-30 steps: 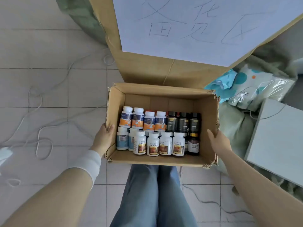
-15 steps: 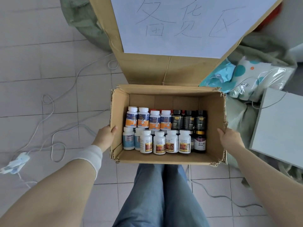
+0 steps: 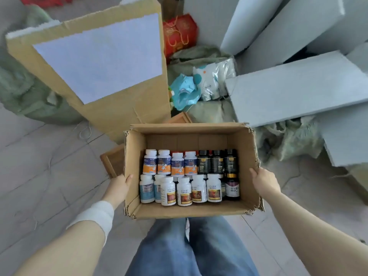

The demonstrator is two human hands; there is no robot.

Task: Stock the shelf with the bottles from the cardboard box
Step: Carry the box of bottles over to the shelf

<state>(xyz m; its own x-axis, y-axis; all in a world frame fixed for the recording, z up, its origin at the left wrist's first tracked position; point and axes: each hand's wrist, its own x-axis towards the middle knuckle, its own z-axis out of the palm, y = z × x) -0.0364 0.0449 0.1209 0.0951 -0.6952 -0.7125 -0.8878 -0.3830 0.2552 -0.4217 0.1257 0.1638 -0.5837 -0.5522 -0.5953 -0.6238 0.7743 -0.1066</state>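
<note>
our left hand [image 3: 117, 188] and right hand [image 3: 265, 182] grip the cardboard box [image 3: 191, 211] by its side walls, thumbs hooked over the rims. between our fingers [image 3: 128, 177] stand the pill bottles [image 3: 184, 191], upright. the load likely feels heavy, the torn walls soft; support underneath seems wise.

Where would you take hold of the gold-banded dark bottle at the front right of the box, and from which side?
The gold-banded dark bottle is best gripped by its cap, from straight above. It stands upright in the cardboard box, with a white bottle near on its left and a black bottle right behind, so fingers likely fit only around the top.
</note>
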